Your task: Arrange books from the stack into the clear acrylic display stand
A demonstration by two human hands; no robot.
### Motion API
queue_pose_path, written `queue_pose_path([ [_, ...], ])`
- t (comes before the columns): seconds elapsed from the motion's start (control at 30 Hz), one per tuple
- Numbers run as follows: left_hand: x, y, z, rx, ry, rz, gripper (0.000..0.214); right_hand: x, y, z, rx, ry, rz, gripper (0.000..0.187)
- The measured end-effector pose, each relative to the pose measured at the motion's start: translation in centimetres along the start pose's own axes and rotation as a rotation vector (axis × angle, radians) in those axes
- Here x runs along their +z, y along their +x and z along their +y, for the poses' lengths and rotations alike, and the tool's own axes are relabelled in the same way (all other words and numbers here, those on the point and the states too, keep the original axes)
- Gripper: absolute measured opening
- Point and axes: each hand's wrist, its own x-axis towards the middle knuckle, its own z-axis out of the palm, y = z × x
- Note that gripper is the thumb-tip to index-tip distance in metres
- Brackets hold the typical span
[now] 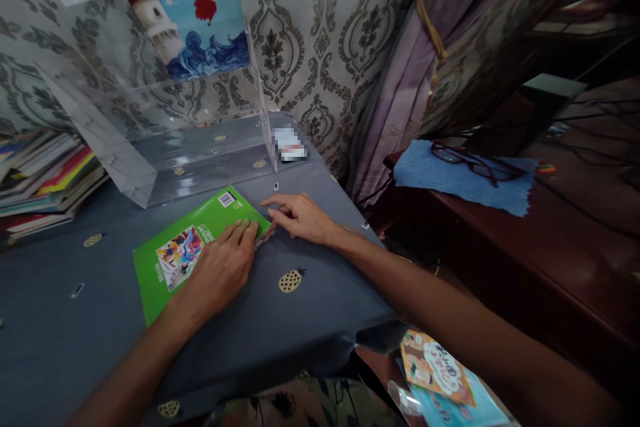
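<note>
A thin green book [187, 250] with a colourful cover picture lies face up on the grey tablecloth [300, 307]. My left hand [223, 270] lies flat on its right half, fingers stretched out together toward the book's right edge. My right hand [300, 217] rests on the cloth just beyond that edge, fingers extended, the thumb and fingertips at the book's corner. A slim strip of the book's edge [264, 237] shows between the two hands.
A clear acrylic stand [150, 147] stands behind the book against the patterned wall. Stacked books [45, 180] lie at the far left. A dark wooden surface to the right holds a blue cloth [460, 177] with glasses [473, 161]. More books [440, 373] lie below the table's edge.
</note>
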Motion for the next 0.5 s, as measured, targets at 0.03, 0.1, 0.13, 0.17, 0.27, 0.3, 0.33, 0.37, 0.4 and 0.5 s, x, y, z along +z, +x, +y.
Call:
queue_pose_path([
  [0.03,0.06,-0.03,0.04,0.002,0.013,0.001,0.038,0.06,-0.02,0.07,-0.008,0.015,0.004,0.030],
  [0.1,0.16,-0.08,0.14,0.000,0.037,0.004,0.038,0.18,-0.05,0.23,-0.017,0.054,0.017,0.031],
  [0.13,0.19,-0.10,0.19,0.001,0.048,0.007,0.039,0.25,-0.06,0.30,-0.018,0.068,0.027,0.031],
  [0.17,0.23,-0.11,0.25,0.004,0.061,0.008,0.039,0.31,-0.06,0.35,-0.019,0.073,0.033,0.031],
  [0.27,0.34,-0.15,0.43,0.016,0.116,0.000,0.040,0.48,-0.07,0.33,-0.025,0.022,0.025,0.028],
  [0.3,0.39,-0.16,0.50,0.015,0.135,-0.008,0.040,0.52,-0.07,0.27,-0.028,0.002,0.018,0.026],
  [0.33,0.46,-0.18,0.57,0.011,0.151,-0.018,0.041,0.55,-0.08,0.21,-0.032,-0.013,0.014,0.026],
  [0.37,0.53,-0.21,0.63,0.005,0.164,-0.025,0.042,0.56,-0.10,0.13,-0.037,-0.018,0.023,0.026],
  [0.4,0.61,-0.23,0.68,0.001,0.173,-0.031,0.042,0.54,-0.13,0.05,-0.041,-0.013,0.042,0.026],
  [0.5,0.83,-0.33,0.71,0.002,0.182,-0.033,0.043,0.39,-0.27,-0.24,-0.059,0.034,0.130,0.027],
])
